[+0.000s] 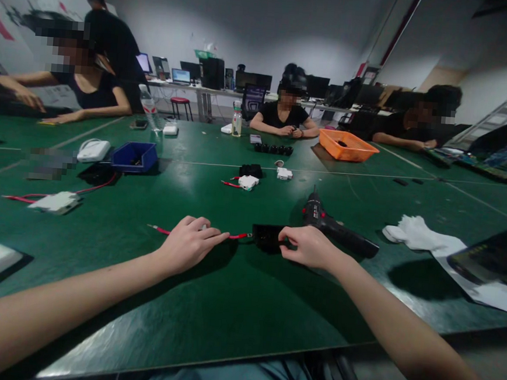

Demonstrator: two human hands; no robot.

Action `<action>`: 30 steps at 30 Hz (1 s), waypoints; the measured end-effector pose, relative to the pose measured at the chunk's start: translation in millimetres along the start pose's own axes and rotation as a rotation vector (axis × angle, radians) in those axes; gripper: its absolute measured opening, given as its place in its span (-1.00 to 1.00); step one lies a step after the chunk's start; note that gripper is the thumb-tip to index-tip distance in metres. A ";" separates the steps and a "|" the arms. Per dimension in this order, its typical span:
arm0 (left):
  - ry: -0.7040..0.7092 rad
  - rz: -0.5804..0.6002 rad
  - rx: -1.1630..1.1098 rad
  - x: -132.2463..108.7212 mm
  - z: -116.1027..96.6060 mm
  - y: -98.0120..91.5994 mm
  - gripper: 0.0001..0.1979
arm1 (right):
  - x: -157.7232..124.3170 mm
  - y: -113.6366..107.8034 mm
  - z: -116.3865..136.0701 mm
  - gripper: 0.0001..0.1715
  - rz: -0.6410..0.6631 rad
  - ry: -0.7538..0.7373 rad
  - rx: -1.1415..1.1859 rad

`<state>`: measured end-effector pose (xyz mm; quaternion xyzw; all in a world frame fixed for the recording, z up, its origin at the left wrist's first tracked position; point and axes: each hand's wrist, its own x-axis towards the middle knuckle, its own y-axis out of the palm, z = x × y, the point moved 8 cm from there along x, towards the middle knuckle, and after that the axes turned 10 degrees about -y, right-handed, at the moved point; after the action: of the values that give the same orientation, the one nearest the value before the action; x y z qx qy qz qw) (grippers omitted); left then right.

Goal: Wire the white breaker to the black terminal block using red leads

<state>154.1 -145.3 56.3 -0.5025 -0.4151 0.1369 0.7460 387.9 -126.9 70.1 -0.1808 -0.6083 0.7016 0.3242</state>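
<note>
My left hand [190, 245] is closed over a red wire [239, 236], which comes out on both sides of the fingers and ends in bare metal tips. A bit of something white shows between those fingers, mostly hidden. Close to the wire's right end lies a small black tray [265, 236]. My right hand [308, 247] is at the tray's right side, thumb and forefinger pinched together; whatever is between them is too small or dark to make out. Just behind that hand, a black power screwdriver [336, 227] lies on the green table [209, 309].
White modules with red wires [57, 202] lie to the left and another white module [249, 182] ahead. A blue bin [134, 157], an orange basket [348, 146] and a water bottle [151, 111] stand farther off. White gloves [414, 232] lie right. Several people sit around the table.
</note>
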 end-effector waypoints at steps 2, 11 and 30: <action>0.001 -0.009 0.000 0.2 -0.2 -1.2 -0.66 | 0.2 -0.5 -0.4 -0.84 0.004 -0.007 0.011; 0.019 -0.035 0.015 0.4 -1.5 -3.9 -0.68 | -0.6 3.8 3.9 -0.84 -0.011 -0.065 0.025; 0.019 -0.004 0.009 -1.0 -0.7 -0.8 -0.64 | 1.4 6.6 16.7 -0.79 -0.099 -0.174 0.021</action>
<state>153.8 -146.7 56.3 -0.4995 -0.4084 0.1325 0.7524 374.5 -138.6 67.2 -0.0855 -0.6351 0.7041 0.3060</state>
